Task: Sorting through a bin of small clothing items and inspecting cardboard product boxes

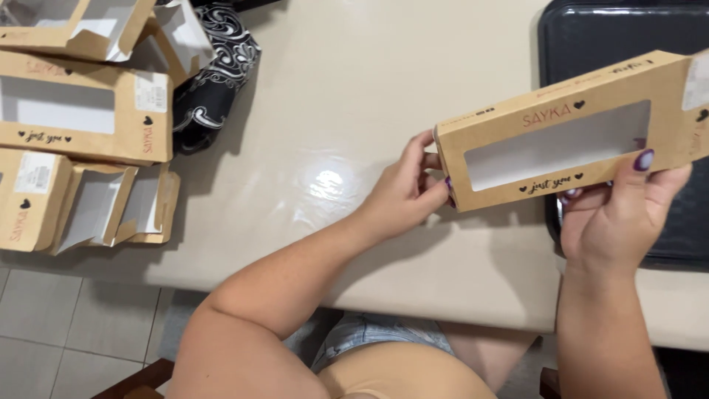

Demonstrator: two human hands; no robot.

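Head view. A kraft-brown cardboard window box (569, 129), long and flat with a clear rectangular window in its upper face, is held in the air above the right part of the bench (354, 96). The box is tilted, its right end higher than its left, and its right end runs out of frame.

The left hand (406, 193) is at the left end of the box. Its fingers are curled against that end, with the thumb at the lower corner and the fingertips touching the end edge. The hand is in contact with the box; a full clamp cannot be confirmed from this angle.

The right hand (617, 214) supports the box from below near its right half. The thumb (641, 164), with a purple nail, presses on the upper face beside the window, and the other fingers lie underneath. This hand is closed around the box.

A dark plastic tray (591, 37) lies on the bench beneath and behind the box, at the right edge of the frame.

At the left edge of the bench lies a stack of matching window boxes (81, 111), some flat and some with open end flaps. Just beside the stack is a black fabric item with a white swirl pattern (221, 66). The stack and the fabric are well apart from both hands.

A tiled floor (66, 332) shows below the near edge of the bench.
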